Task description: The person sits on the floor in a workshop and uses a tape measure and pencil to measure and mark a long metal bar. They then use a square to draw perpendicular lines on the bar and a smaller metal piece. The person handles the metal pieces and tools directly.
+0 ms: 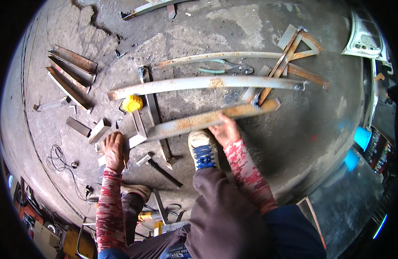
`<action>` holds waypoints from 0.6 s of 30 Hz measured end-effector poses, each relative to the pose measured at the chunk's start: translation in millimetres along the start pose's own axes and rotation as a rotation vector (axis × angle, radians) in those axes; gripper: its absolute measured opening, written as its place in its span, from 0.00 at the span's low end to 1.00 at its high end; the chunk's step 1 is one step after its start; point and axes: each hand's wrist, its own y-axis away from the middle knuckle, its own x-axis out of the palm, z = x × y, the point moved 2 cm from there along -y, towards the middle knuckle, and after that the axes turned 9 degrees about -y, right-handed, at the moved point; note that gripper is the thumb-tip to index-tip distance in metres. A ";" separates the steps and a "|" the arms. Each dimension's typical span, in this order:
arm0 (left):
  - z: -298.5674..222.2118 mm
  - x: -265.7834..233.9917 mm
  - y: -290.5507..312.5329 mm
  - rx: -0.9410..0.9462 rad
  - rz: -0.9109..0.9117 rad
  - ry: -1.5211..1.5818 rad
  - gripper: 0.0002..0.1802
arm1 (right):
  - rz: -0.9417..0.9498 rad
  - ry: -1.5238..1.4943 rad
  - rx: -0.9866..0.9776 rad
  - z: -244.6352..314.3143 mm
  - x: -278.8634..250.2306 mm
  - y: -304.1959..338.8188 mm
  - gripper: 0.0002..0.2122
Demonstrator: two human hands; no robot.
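Observation:
A long, rust-stained metal bar [188, 125] slants across the floor in front of me, slightly blurred. My right hand [226, 131] is closed on its near edge, right of the middle. At the bar's left end, my left hand [114, 151] is closed, with a thin yellowish stick [125, 163] poking out below its fingers. Whether that hand also grips the bar is hidden. A short metal channel [139, 123] meets the bar near this end. Just beyond sits a yellow tape measure [132, 103]. Under the bar runs a dark flat bar [154, 114]. My shoe [203, 149] is close against the bar.
Curved metal bars [186, 85] and locking pliers [227, 67] lie farther off, beside a rusty triangular frame [289, 60]. Several angle pieces [71, 71] are at the far left. A hammer [160, 168], a cable [58, 157] and a yellow power tool [149, 216] are nearer me.

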 end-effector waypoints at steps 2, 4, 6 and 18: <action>-4.0 -15.2 -8.8 -0.006 -0.117 -0.057 0.20 | 0.046 0.096 -0.030 20.4 36.4 -4.6 0.17; -13.4 -22.8 -19.2 -0.060 -0.177 -0.025 0.20 | 0.098 0.157 -0.092 49.2 82.6 -20.6 0.18; -27.5 -23.6 -23.2 -0.116 -0.224 0.012 0.19 | 0.103 0.170 -0.120 71.2 118.0 -37.2 0.17; -59.7 -14.3 -19.5 -0.084 -0.200 0.214 0.17 | -0.148 0.573 0.056 71.8 -13.5 32.7 0.30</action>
